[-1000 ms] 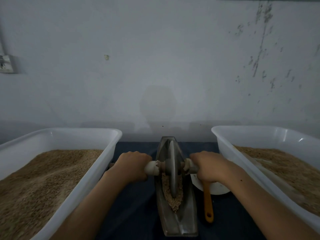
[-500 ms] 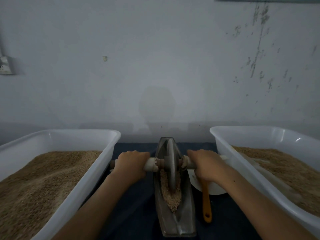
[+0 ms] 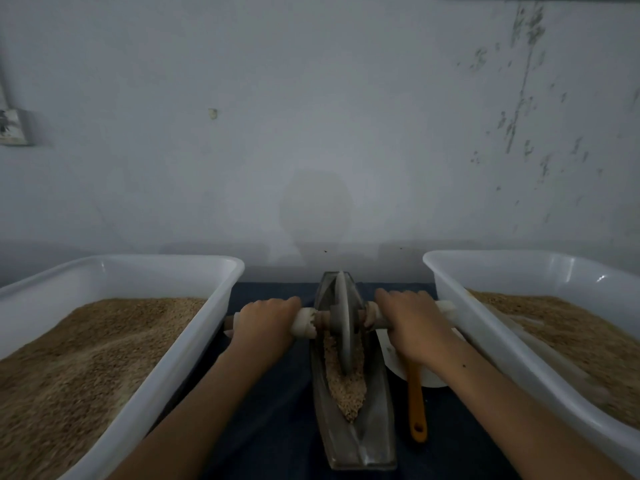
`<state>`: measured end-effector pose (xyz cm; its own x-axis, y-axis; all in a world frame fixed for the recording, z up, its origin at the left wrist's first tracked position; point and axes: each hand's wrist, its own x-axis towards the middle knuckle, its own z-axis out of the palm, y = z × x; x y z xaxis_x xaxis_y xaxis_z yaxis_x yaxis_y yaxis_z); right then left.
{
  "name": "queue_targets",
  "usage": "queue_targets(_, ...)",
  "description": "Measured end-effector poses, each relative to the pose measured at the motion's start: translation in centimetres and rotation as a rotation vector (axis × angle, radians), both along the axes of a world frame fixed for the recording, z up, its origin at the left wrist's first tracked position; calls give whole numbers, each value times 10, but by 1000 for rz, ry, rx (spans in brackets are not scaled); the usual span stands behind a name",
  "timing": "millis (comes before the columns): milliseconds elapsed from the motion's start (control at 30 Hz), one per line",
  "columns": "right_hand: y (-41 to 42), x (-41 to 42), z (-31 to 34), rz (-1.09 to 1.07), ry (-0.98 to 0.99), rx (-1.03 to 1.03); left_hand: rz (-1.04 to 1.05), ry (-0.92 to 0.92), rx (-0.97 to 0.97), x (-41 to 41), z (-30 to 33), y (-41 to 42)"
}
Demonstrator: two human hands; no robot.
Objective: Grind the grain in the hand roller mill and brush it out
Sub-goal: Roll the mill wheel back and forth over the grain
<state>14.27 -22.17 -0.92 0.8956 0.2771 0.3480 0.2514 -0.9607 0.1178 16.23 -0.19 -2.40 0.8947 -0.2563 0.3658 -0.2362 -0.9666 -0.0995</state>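
A boat-shaped metal trough (image 3: 363,441) lies lengthwise on the dark cloth at centre. A grey grinding wheel (image 3: 343,317) stands upright in its far half, on an axle with pale handle ends. My left hand (image 3: 265,323) grips the left handle (image 3: 304,323); my right hand (image 3: 410,323) grips the right handle. Crushed brown grain (image 3: 346,386) lies in the trough on the near side of the wheel. An orange brush handle (image 3: 416,407) lies to the right of the trough, its head hidden under my right hand.
A white plastic tub (image 3: 194,344) full of brown grain stands at the left, and another white tub (image 3: 481,327) with grain at the right. A white dish (image 3: 433,379) sits under the brush. A grey wall rises close behind.
Both hands have pushed the wheel away from me along the trough, toward its far end. More of the grain now lies uncovered on the near side.
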Motion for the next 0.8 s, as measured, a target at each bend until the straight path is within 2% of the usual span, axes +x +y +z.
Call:
queue_targets(100, 1, 4, -5, -15, -79, -30, -17, -124, -14, 2, -7, 0)
queue_targets(200, -1, 1, -3, 5, -42, -13, -32, -117, -25, 2, -6, 1)
queue_targets(467, 1, -7, 18, 15, 193, -80, -55, 357, 23, -3, 14, 10)
queue_targets(567, 3, -8, 17, 25, 167, -71, -35, 393, -19, -2, 11, 10)
queue_targets(633, 3, -7, 14, 29, 111, -45, -9, 313, -28, -1, 7, 8)
queue_targets(800, -1, -1, 4, 18, 24, 0, 1, -127, -7, -2, -8, -1)
